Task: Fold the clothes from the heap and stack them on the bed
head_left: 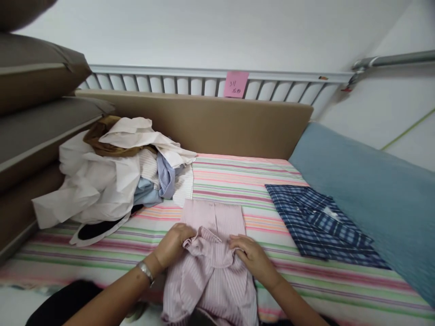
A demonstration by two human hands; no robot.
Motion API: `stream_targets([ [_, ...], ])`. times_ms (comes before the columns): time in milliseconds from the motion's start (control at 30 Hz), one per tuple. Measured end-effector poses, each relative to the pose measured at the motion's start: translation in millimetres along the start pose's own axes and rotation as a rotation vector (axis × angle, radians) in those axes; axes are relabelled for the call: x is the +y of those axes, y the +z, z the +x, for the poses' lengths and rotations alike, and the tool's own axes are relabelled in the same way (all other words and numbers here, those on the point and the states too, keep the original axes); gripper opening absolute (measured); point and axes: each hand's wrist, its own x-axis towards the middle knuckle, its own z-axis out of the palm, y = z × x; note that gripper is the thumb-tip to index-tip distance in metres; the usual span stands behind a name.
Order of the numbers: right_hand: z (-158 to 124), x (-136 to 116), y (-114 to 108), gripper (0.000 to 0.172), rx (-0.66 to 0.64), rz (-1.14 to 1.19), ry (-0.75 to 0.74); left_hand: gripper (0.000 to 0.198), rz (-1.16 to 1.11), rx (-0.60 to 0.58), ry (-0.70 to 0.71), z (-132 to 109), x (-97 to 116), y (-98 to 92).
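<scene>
A pale pink striped shirt (212,253) lies on the striped bed sheet (234,181) in front of me, its far part flat and its near part bunched. My left hand (173,244) is closed on a fold of the shirt at its left. My right hand (249,253) grips the shirt's fabric at the right. A metal bracelet sits on my left wrist.
A heap of white, tan and light blue clothes (115,172) lies at the left. A folded blue plaid shirt (319,222) rests on the right. Brown cushions (30,113) stack at far left, a tan headboard (217,122) stands behind, a blue pad (370,194) leans at right.
</scene>
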Motion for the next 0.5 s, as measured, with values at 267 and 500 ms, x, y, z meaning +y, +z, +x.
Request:
stream_targets([
  [267,-1.7,-2.3,-5.3,0.02,0.018,0.22,0.201,0.02,-0.254,-0.002,-0.19,-1.1,0.8,-5.1],
  [500,-0.6,-10.7,-7.0,0.018,-0.021,0.209,0.212,0.021,-0.28,-0.045,-0.188,3.8,2.3,-5.0],
])
